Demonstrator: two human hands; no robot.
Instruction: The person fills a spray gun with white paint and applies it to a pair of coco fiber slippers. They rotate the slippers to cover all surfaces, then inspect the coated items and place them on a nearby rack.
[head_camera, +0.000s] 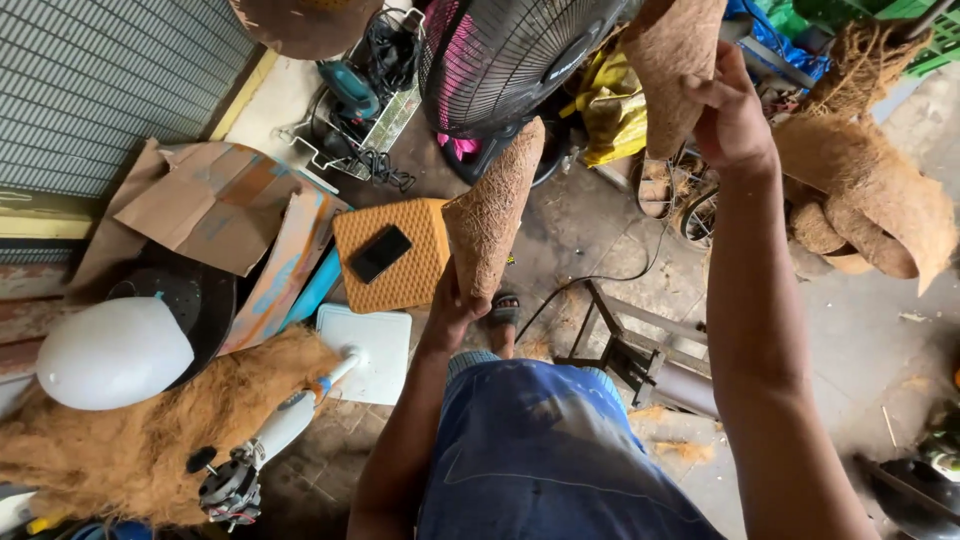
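My left hand (455, 305) grips the narrow end of a brown coir fibre cone (492, 212), which stands up in front of me. My right hand (732, 112) is raised high and holds a second coir fibre sheet (668, 70) by its edge, near the top of the view. A black fan with a wire grille (500, 60) hangs just behind the two pieces. My blue shorts (545, 450) fill the bottom centre.
An orange woven stool (415, 280) carries a black phone (380, 254). A heap of loose coir fibre (150, 440) and a white helmet (112, 352) lie at left, with cardboard (215, 205) behind. More coir cones (865, 190) pile at right. A metal stand (630, 350) sits on the floor.
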